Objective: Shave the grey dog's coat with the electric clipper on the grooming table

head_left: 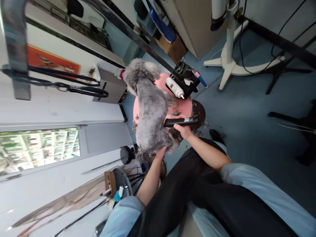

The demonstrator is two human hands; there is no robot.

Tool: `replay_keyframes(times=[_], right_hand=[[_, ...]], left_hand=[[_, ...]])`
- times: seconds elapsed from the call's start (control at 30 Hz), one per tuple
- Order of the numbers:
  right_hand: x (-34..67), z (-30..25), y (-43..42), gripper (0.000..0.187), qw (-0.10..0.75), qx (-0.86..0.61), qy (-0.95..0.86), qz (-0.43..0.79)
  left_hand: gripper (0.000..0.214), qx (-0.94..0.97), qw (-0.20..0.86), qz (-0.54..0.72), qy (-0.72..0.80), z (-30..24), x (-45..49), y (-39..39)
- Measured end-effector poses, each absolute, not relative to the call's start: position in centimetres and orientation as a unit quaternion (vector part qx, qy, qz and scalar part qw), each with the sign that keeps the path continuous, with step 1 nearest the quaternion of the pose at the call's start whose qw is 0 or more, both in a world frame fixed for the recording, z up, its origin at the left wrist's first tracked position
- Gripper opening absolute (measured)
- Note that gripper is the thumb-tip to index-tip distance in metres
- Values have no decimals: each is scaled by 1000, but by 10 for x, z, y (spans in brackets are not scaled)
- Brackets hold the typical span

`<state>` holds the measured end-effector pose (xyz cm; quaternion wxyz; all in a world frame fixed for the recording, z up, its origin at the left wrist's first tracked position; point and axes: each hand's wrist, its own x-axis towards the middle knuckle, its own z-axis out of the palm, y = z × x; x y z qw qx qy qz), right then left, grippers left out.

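A grey dog [150, 105] with closely clipped fur on its back stands on a round pink grooming table [184, 107], its head towards the far side. My right hand [184, 131] is closed around black hair clippers [181, 122], whose front end is against the dog's flank near the hind leg. At the dog's rear, my left hand [161, 153] grips the hind leg [168, 140] from below. Its fingers are partly hidden by the fur. Loose tufts of cut hair [176, 133] lie on the table beside the dog.
A black tool tray [186, 77] at the table's right edge holds scissors and a white squeeze bottle [174, 87]. A metal bar [138, 38] crosses above the dog, with a black loop [81, 89] hanging left. A white wheeled stand [229, 62] is at right; a cart [123, 181] is lower left.
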<state>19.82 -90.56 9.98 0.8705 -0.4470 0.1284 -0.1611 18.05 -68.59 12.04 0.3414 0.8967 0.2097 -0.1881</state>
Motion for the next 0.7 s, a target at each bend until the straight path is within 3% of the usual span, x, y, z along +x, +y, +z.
replay_keyframes(times=[0.2,0.37,0.53,0.7], right_hand=[[199,103,-891,38,876,-458,96,-119],[200,96,-892,32,865,-471,105,-136],[201,88,-886,35,850,-512,86,-91],[202,87,-890,30,854,-482,116,-159]], left_hand=[[39,880,382,-196,205,118,183,-673],[52,872,403,-193,199,124,183,-676],[50,873,396,-216,184,131,182,-675],[42,903,335,-212,166,130,180,-674]])
